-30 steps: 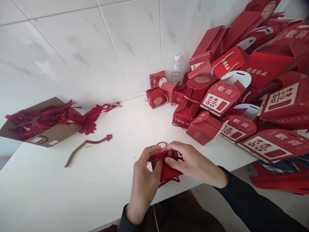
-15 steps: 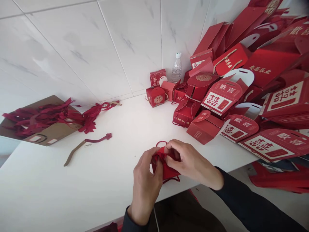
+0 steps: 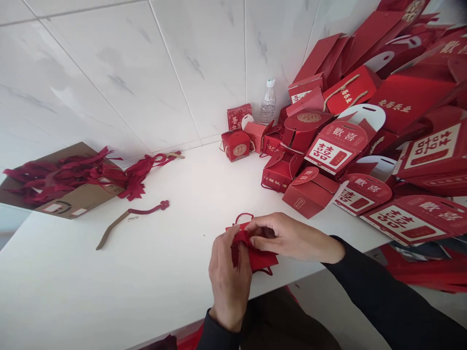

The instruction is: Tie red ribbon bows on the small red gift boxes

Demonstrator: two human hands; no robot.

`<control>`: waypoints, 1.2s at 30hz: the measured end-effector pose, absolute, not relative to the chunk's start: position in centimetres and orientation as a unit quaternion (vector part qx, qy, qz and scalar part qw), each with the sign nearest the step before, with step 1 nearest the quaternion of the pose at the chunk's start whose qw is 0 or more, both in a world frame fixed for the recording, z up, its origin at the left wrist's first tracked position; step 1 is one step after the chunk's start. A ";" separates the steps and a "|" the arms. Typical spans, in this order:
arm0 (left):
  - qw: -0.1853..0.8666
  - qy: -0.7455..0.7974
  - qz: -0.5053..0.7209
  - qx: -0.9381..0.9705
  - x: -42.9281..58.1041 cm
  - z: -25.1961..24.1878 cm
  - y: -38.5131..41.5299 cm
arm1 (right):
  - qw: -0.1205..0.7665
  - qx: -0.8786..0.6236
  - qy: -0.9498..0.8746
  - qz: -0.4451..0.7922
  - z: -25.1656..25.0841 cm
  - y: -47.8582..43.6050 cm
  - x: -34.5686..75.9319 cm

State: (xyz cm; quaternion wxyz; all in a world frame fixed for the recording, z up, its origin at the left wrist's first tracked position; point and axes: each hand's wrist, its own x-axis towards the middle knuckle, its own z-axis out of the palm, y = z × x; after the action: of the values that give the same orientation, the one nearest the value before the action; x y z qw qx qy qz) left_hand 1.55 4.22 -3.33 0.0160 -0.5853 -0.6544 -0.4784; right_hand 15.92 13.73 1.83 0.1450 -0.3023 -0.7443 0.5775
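Observation:
A small red box (image 3: 260, 261) with dark red cord handles sits near the table's front edge, partly covered by my hands. Across its top runs a red ribbon (image 3: 241, 237), bunched into a loop. My left hand (image 3: 230, 277) is closed on the ribbon, thumb and fingertips around the loop. From the other side, my right hand (image 3: 288, 236) pinches the ribbon too, its fingers curled over the box top. Exactly how the ribbon is looped or knotted is hidden by the fingers.
An open cardboard box (image 3: 82, 201) full of red ribbons stands at the left. Nearby lies a loose ribbon strip (image 3: 116, 228). Many red gift boxes (image 3: 330, 153) are piled on the right. A clear bottle (image 3: 268, 109) stands by the tiled wall (image 3: 204, 58).
My left hand has shifted a little to the right. The ribbon now shows as a raised loop between the fingers, and the box has turned slightly.

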 end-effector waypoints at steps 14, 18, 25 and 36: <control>0.040 -0.674 -0.478 -0.561 1.8 -3.5 3.9 | 0.185 -0.318 -0.740 0.564 2.4 13.6 15.9; 0.054 -0.676 -0.474 -0.561 1.9 -3.4 4.1 | 0.182 -0.311 -0.744 0.563 2.4 14.0 15.7; 0.052 -0.668 -0.466 -0.578 1.5 -3.4 4.1 | 0.130 -0.290 -0.765 0.560 2.2 15.1 15.4; 0.064 -0.657 -0.493 -0.568 1.5 -3.8 3.8 | 0.149 -0.317 -0.761 0.546 2.6 14.6 15.4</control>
State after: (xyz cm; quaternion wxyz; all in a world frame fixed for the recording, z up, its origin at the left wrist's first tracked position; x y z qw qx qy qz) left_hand 1.54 3.84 -3.83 0.0639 -0.5677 -0.6565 -0.4925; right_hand 15.37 14.64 2.64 0.1491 -0.3175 -0.7607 0.5462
